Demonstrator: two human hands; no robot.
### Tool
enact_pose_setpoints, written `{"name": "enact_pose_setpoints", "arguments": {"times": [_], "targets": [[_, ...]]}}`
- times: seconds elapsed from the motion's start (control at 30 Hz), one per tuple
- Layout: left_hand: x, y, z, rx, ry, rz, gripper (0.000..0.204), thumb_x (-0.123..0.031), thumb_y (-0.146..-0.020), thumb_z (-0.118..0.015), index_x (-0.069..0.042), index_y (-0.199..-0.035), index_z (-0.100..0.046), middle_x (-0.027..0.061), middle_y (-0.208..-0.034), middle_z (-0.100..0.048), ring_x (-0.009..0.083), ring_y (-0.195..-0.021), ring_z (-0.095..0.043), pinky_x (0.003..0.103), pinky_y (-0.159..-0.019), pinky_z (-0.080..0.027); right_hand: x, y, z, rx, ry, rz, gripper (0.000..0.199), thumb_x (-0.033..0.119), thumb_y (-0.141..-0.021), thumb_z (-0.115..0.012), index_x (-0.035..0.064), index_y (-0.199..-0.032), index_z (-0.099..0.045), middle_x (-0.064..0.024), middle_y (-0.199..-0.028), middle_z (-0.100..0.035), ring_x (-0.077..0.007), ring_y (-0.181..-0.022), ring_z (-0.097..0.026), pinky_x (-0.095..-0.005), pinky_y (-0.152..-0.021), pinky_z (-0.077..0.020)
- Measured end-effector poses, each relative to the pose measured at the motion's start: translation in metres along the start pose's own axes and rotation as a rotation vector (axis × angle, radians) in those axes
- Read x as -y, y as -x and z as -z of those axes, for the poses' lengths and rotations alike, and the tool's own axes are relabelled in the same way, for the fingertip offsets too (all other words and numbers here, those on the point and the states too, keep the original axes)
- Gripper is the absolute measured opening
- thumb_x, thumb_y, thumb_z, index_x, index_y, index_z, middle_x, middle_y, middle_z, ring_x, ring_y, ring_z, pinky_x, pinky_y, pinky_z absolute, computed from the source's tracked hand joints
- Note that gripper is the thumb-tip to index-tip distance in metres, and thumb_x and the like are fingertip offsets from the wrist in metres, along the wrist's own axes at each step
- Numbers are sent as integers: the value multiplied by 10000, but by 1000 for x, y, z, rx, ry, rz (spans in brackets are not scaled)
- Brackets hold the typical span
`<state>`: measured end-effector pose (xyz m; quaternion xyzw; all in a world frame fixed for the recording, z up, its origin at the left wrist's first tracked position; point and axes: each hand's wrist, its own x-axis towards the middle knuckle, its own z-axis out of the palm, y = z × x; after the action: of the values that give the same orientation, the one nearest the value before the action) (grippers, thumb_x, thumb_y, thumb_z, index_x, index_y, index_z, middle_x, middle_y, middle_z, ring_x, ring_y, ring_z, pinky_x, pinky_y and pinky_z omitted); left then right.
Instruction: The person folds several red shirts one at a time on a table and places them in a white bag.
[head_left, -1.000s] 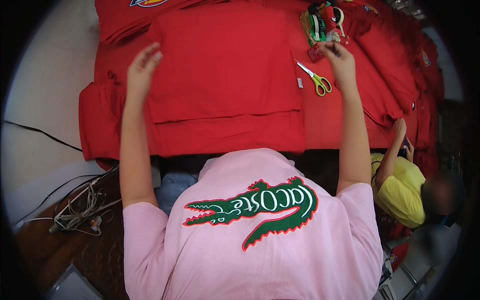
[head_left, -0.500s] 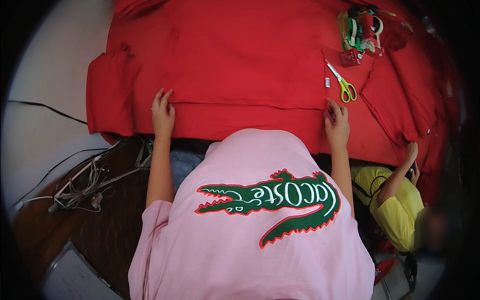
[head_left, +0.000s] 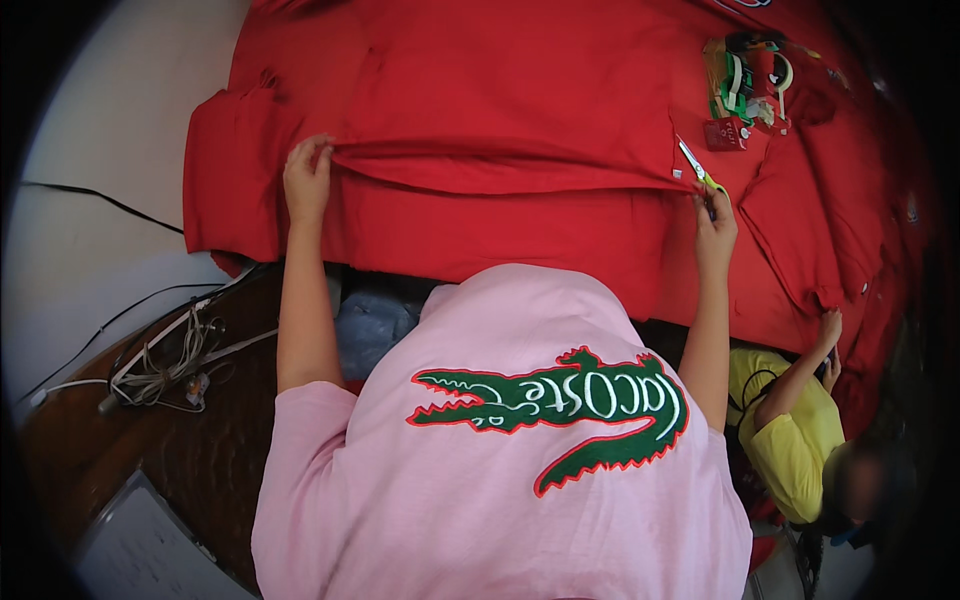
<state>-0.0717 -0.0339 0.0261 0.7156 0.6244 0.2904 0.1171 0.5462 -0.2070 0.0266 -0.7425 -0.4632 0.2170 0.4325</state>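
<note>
A wide piece of red cloth [head_left: 500,110] lies over a red-covered surface. Its near edge is raised in a long fold between my two hands. At the fold's left end my left hand [head_left: 308,182] is closed, pinching the cloth. My right hand [head_left: 715,225] is closed on the other end of that edge, and a small dark thing I cannot make out shows in its fingers. Just beyond the right hand lie scissors [head_left: 690,157] with yellow-green handles, partly hidden by the fingers. A small white label [head_left: 677,174] sits on the cloth's right edge.
A clear container [head_left: 735,85] with tape rolls and a small red box [head_left: 726,134] stand at the far right. A co-worker in a yellow shirt [head_left: 790,410] handles red cloth at the right. Tangled cables [head_left: 165,365] lie at the lower left, beside a white wall.
Both hands have closed on the cloth's near edge and lifted it into a fold. They have moved farther apart, the left one also away from me. The right hand now covers part of the scissors.
</note>
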Motion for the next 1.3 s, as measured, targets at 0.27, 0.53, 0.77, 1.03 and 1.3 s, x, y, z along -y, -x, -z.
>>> {"name": "enact_pose_setpoints", "arguments": {"times": [0.27,0.53,0.77,1.03,1.3], "targets": [[-100,-70,-39,-68,75,-153,170,-139,-930,-697,-82,-1085,-732,126,-1124,-725,338,-1118,-663,442,-997,-498,-30,-26,3,-117,-138,-237,310,28,-980,-712,-9,-1284,-666,-14,-1057,-673,-88,-940,-618,-225,-847,-495],[-164,-12,-104,414,181,-439,220,-196,-896,-777,-79,-1080,-742,77,-1059,-737,261,-988,-676,396,-926,-516,-25,49,5,-127,466,20,509,12,-857,-742,82,-1351,-643,-140,-1271,-643,-304,-1168,-614,-412,-1007,-501],[-175,-30,-99,790,255,7,337,-261,-840,-838,-86,-1094,-703,55,-1063,-723,245,-1088,-646,405,-1073,-422,56,13,-40,49,420,410,562,71,-877,-725,136,-1421,-603,-131,-1410,-597,-335,-1332,-540,-472,-1134,-402],[-142,-31,-72,499,-155,-324,420,-391,-833,-844,-103,-1110,-716,78,-1058,-721,246,-1159,-637,469,-1208,-261,81,-32,-98,201,565,482,514,245,-887,-772,137,-1372,-640,-123,-1290,-648,-290,-1232,-583,-527,-1134,-345],[-44,-40,-66,493,522,232,270,-318,-942,-781,-55,-940,-719,-9,-845,-677,105,-920,-611,288,-937,-458,43,-55,-67,351,-7,5,265,280,-984,-722,53,-1120,-739,-139,-936,-721,-205,-908,-662,-346,-941,-484]]}}
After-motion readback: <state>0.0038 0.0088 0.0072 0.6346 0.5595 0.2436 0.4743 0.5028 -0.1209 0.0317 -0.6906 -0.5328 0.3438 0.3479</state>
